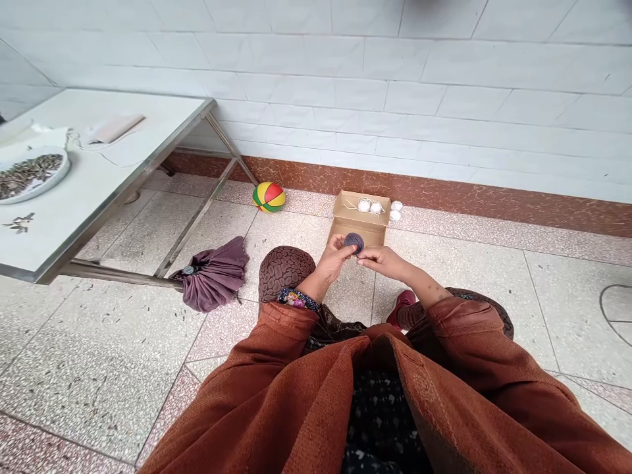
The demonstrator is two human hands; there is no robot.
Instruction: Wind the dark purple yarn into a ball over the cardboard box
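Both hands grip one small dark round yarn ball (354, 242): left hand (334, 258) fingers curled around it, right hand (382, 260) pinching its edge, above the open cardboard box (359, 227); if loosened, it could roll across the tiled floor (99, 368).

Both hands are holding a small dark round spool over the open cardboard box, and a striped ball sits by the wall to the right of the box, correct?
Not quite. The head view shows the red, yellow and green striped ball left of the open cardboard box. Left hand and right hand do hold the small dark round spool.

Matt cardboard box (356, 227) on speckled stone floor (99, 355); beside the box a glossy plastic ball (269, 197), soft cloth umbrella (213, 274), metal-framed table (123, 178).
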